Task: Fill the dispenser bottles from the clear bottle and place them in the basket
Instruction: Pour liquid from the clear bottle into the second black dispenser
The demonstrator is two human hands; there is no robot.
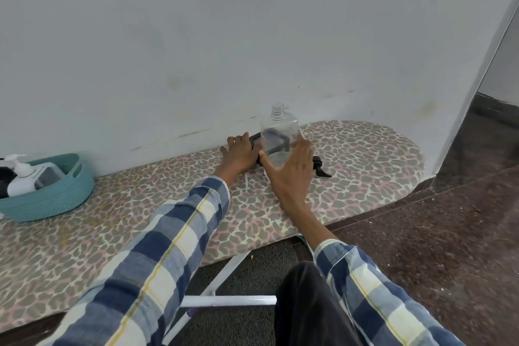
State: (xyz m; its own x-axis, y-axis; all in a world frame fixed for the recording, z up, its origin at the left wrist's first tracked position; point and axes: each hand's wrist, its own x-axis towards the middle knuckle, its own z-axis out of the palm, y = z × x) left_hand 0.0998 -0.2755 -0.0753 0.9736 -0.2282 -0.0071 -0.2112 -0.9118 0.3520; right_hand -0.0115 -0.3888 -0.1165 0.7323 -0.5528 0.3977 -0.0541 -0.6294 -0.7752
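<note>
A clear bottle (278, 128) with a bare threaded neck and no cap stands near the wall on the leopard-print ironing board (365, 154). Right behind it lies a dark square dispenser bottle (276, 139), partly seen through the clear one. My left hand (240, 153) lies on the dark bottle's left end with its fingers curled over it. My right hand (289, 170) is spread open in front of the clear bottle's base, thumb on one side and fingers on the other. A black pump head (321, 168) lies on the board just right of that hand. The teal basket (64, 194) sits at the far left.
The basket holds white pump bottles (21, 177) and a dark one. A thin white tube (246, 181) lies on the board under my left wrist. The wall runs close behind the board. The board's rounded end is at the right, with dark stone floor beyond.
</note>
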